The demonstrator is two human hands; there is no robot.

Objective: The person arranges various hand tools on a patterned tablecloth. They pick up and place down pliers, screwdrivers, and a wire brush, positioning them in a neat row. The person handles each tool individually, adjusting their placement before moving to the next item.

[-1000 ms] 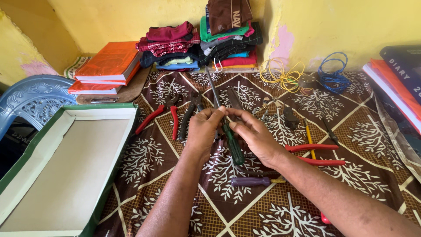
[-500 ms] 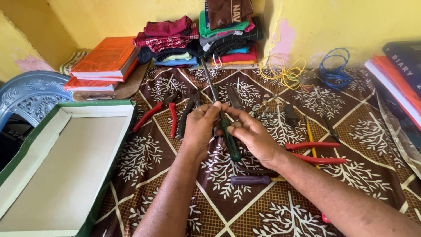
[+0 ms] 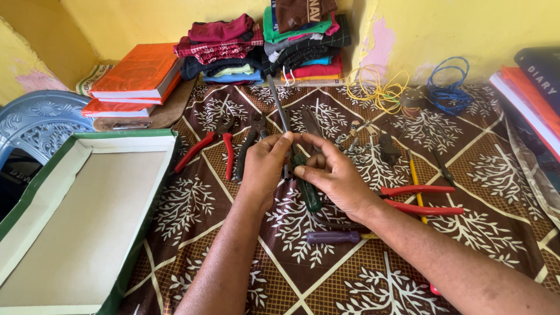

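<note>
A long screwdriver (image 3: 279,106) with a dark green handle (image 3: 309,193) is held over the brown patterned cloth (image 3: 192,204). My left hand (image 3: 265,166) pinches its metal shaft near the handle. My right hand (image 3: 332,175) grips the top of the green handle. The shaft points away toward the stacks of folded clothes (image 3: 262,44). A purple-handled screwdriver (image 3: 333,237) lies on the cloth just below my right hand.
Red-handled pliers (image 3: 213,149) and dark pliers (image 3: 249,143) lie left of my hands; red-handled pliers (image 3: 423,199), a yellow tool (image 3: 414,178) and small metal parts lie right. An open green-edged box (image 3: 81,216) sits left. Books (image 3: 137,81), yellow wire (image 3: 373,90) and blue wire (image 3: 446,90) line the back.
The view has shifted slightly, so everything sits a bit higher in frame. My hands have stayed on the green-handled screwdriver, with only small finger movement.
</note>
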